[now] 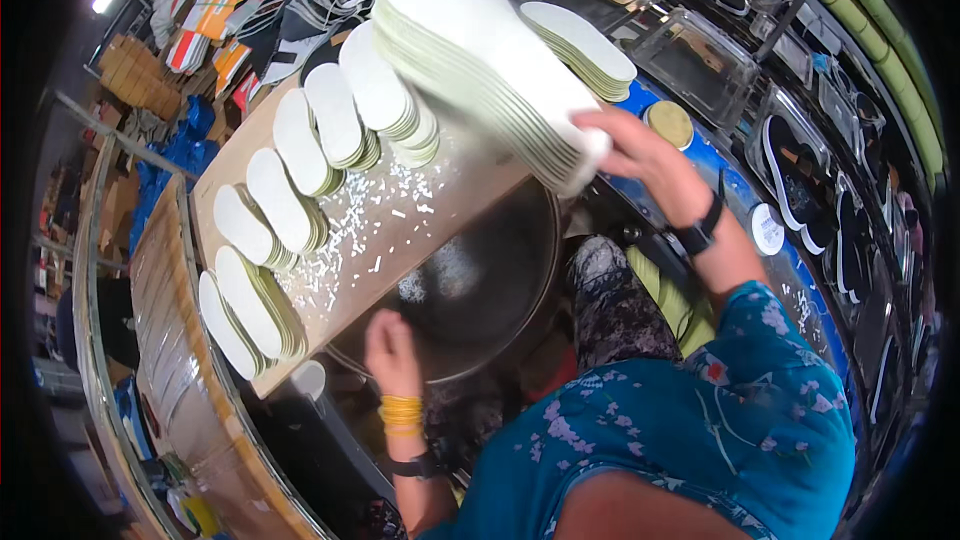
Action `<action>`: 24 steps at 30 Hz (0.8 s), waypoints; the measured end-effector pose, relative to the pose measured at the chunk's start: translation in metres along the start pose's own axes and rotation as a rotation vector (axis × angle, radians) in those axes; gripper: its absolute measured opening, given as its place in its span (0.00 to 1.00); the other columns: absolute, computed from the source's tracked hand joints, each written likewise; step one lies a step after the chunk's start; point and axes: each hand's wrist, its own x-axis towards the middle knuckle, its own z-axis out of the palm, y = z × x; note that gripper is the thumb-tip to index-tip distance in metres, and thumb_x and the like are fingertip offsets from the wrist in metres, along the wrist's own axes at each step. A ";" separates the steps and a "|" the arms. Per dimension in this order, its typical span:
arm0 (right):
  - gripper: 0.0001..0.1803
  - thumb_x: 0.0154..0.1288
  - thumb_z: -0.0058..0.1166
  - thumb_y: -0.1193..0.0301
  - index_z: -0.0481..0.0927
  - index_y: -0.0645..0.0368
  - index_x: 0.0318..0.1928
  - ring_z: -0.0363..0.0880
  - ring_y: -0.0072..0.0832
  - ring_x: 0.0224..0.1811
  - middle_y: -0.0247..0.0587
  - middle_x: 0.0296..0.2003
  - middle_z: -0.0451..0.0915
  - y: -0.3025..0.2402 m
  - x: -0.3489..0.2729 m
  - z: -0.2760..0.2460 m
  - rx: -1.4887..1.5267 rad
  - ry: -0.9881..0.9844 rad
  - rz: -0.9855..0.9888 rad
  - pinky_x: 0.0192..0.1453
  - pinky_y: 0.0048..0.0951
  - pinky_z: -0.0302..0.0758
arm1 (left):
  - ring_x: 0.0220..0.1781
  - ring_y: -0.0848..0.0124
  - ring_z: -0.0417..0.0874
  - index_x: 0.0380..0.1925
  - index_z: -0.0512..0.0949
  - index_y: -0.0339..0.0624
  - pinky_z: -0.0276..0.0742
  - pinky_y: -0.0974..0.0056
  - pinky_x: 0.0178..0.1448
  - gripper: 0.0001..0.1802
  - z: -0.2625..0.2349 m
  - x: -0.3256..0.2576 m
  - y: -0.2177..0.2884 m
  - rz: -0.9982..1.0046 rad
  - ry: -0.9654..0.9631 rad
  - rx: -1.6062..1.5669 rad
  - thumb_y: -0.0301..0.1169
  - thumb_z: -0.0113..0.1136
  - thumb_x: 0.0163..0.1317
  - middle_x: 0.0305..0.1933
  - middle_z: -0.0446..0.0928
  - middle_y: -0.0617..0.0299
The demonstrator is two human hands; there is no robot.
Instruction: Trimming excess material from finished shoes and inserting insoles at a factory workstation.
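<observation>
My right hand [630, 150] grips the near end of a tall stack of insoles [485, 65], white on top with pale green edges. The stack is tilted and slightly blurred, held above the wooden board [405, 245]. Over the edge of a dark round basin [500, 285], my left hand [392, 348] has its fingers drawn together, with nothing seen in them. Several shorter insole stacks [288, 202] stand in a staggered row along the far and left sides of the board. Small white scraps [375, 215] are strewn between them and the basin.
Another insole stack [580, 45] sits on a blue surface [735, 170] at right, near a round tan lid [668, 125] and a white round lid [767, 229]. Dark shoes [785, 175] line racks at far right. A curved wooden panel [190, 340] stands at left.
</observation>
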 end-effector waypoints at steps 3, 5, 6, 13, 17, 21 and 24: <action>0.25 0.58 0.50 0.71 0.63 0.70 0.55 0.73 0.35 0.50 0.49 0.50 0.72 -0.001 0.064 0.013 -0.024 0.115 -0.074 0.52 0.34 0.71 | 0.40 0.54 0.77 0.42 0.74 0.37 0.73 0.59 0.44 0.14 0.035 -0.028 -0.014 0.167 -0.157 0.413 0.32 0.53 0.57 0.38 0.75 0.48; 0.22 0.59 0.49 0.70 0.66 0.69 0.51 0.77 0.34 0.42 0.47 0.43 0.75 0.001 0.087 0.014 -0.121 0.140 -0.226 0.46 0.36 0.74 | 0.38 0.53 0.78 0.40 0.75 0.37 0.74 0.58 0.42 0.12 0.043 -0.027 -0.001 0.174 -0.274 0.564 0.31 0.52 0.58 0.37 0.76 0.49; 0.22 0.58 0.50 0.70 0.66 0.68 0.51 0.77 0.34 0.42 0.47 0.43 0.75 0.008 0.104 0.000 -0.122 0.229 -0.127 0.45 0.36 0.74 | 0.37 0.53 0.78 0.39 0.75 0.36 0.74 0.58 0.42 0.12 0.045 -0.027 -0.002 0.156 -0.193 0.491 0.31 0.52 0.58 0.36 0.76 0.49; 0.36 0.47 0.62 0.63 0.65 0.67 0.55 0.74 0.40 0.47 0.54 0.48 0.72 0.014 0.059 -0.002 -0.812 0.493 -0.155 0.51 0.33 0.69 | 0.38 0.50 0.78 0.37 0.75 0.30 0.72 0.57 0.44 0.12 0.040 -0.029 -0.024 0.163 -0.139 0.440 0.29 0.49 0.59 0.36 0.76 0.44; 0.25 0.48 0.58 0.64 0.74 0.58 0.49 0.75 0.41 0.43 0.49 0.45 0.75 -0.040 -0.077 -0.089 -1.690 0.636 -0.375 0.48 0.36 0.71 | 0.38 0.49 0.77 0.37 0.74 0.28 0.72 0.57 0.45 0.13 0.047 -0.024 -0.031 0.148 -0.236 0.448 0.29 0.48 0.60 0.36 0.76 0.42; 0.30 0.50 0.55 0.63 0.65 0.55 0.55 0.76 0.47 0.42 0.52 0.43 0.75 -0.108 -0.239 -0.150 -1.887 1.556 0.341 0.44 0.42 0.72 | 0.37 0.54 0.78 0.38 0.74 0.27 0.72 0.60 0.44 0.14 0.049 -0.025 -0.044 0.044 -0.300 0.438 0.30 0.47 0.62 0.36 0.76 0.43; 0.42 0.46 0.60 0.56 0.58 0.51 0.61 0.77 0.46 0.41 0.57 0.38 0.76 -0.123 -0.316 -0.155 -1.484 1.460 0.614 0.46 0.40 0.73 | 0.39 0.60 0.78 0.40 0.73 0.27 0.73 0.62 0.46 0.14 0.054 -0.024 -0.046 0.005 -0.336 0.411 0.30 0.47 0.62 0.37 0.77 0.47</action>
